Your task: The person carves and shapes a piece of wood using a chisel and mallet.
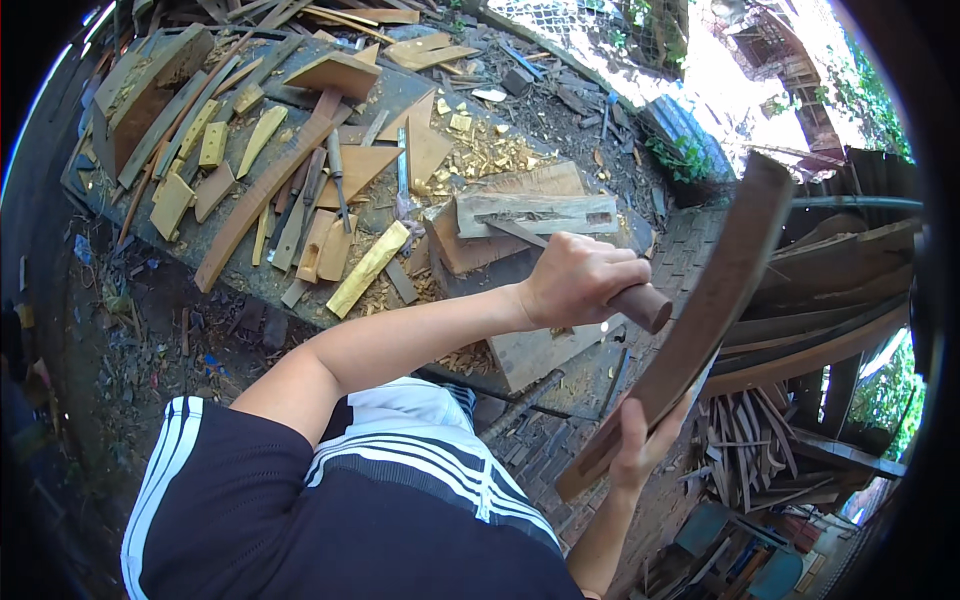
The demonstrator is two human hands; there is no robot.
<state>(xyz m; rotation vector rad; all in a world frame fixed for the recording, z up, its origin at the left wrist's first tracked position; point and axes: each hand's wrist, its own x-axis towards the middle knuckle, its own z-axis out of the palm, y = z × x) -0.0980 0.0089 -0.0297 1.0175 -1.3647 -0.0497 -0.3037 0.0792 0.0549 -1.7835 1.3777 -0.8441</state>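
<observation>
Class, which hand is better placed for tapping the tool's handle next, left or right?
Likely the right hand: it grips the curved board, while the left hand holds the tool handle, blade angled toward the grey block.

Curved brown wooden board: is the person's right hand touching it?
Touching. The head view shows the right hand gripping the curved brown wooden board near its lower end, thumb against its face.

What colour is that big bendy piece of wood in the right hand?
The bendy wood in the right hand is brown, best seen in the head view.
</observation>
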